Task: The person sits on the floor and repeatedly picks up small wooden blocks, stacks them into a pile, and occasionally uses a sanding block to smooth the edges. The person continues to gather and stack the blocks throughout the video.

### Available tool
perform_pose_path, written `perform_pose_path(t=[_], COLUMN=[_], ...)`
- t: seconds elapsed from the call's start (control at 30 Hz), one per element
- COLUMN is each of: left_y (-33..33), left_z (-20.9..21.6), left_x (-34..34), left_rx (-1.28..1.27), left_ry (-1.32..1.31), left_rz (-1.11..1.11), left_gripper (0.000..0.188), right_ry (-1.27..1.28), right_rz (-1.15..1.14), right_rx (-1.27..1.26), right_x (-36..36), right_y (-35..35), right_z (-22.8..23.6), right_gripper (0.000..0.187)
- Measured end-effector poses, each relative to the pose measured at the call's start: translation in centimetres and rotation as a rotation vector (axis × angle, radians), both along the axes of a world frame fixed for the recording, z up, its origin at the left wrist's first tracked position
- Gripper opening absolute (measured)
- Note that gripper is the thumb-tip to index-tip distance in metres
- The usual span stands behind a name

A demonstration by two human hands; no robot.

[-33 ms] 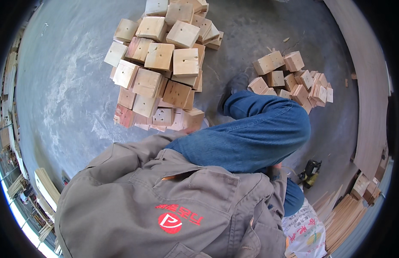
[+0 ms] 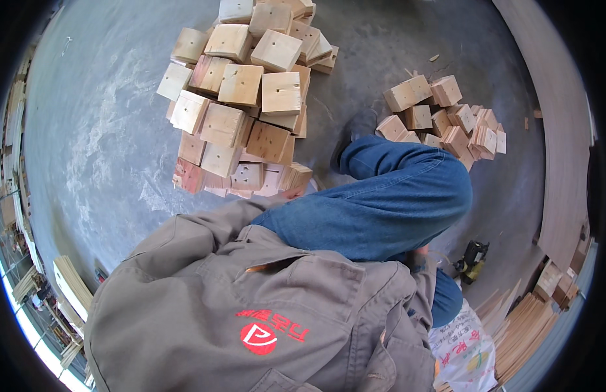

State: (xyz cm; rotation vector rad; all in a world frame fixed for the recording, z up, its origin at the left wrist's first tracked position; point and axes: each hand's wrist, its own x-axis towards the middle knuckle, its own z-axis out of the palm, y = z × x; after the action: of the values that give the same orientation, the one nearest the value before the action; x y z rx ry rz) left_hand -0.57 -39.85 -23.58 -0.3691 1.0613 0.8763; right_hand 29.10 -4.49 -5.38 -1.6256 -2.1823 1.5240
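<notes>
Left hand [image 2: 294, 193]: only a small part shows past the jeans, at the low right corner of a large pile of pale, square wooden blocks [image 2: 241, 85]. It sits against or just beside a pale tan, layered wooden block [image 2: 296, 176]; contact uncertain. Finger spread and grip cannot be told.

Right hand [image 2: 422, 250]: a sliver below the bent thigh in blue denim jeans [image 2: 381, 202], beside the grey-brown jacket [image 2: 185, 294]. Mostly hidden; whether it is open or holds anything cannot be told.

The layered block lies at the pile's edge nearest the body, on the smooth grey floor [image 2: 100, 137]. Its side shows many thin edges, like plates stacked together. Judged handling: stiff, moderate in weight, dry and not slippery, hard to break, though raw corners may splinter and layers could slide apart if loose. Best hold: across two opposite sides, squeezing the layers together.

Beyond the knee, a smaller heap of similar blocks [image 2: 407, 95]. Right of the thigh, a black-and-yellow tool [image 2: 473, 262] on the floor.
</notes>
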Motion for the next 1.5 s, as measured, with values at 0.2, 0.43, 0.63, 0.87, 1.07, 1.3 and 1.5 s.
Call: perform_pose_path(t=[0.2,0.43,0.63,0.87,1.07,1.3,1.5], left_y=[-1.3,2.1,2.2,1.0,-0.6,1.1,3.2], left_z=[4.3,8.3,10.2,9.6,7.3,5.4,3.9], left_x=[-0.5,-1.6,-2.1,-2.6,-2.2,-4.1,-3.8], left_rx=[0.126,0.122,0.111,0.376,0.523,0.891,0.638], left_ry=[0.379,0.794,0.974,1.656,1.956,2.242,1.920], left_rz=[-0.389,-0.981,-1.077,-1.112,-1.031,-0.885,-1.203], left_gripper=[0.072,0.068,0.065,0.023,0.013,0.011,0.013], right_ry=[0.008,0.014,0.032,0.054,0.078,0.095,0.102], right_rz=[0.179,0.187,0.256,0.158,0.275,0.250,0.278], right_rx=[-0.002,-0.006,0.004,0.029,0.028,0.033,0.037], right_x=[-3.1,-2.5,-3.4,-0.3,-2.4,-1.6,-1.8], right_y=[4.1,3.8,4.9,3.1,5.4,5.3,6.0], right_z=[-1.4,-1.6,-2.1,-2.1,-2.8,-3.3,-3.8], right_gripper=[0.032,0.034,0.035,0.036,0.037,0.038,0.039])
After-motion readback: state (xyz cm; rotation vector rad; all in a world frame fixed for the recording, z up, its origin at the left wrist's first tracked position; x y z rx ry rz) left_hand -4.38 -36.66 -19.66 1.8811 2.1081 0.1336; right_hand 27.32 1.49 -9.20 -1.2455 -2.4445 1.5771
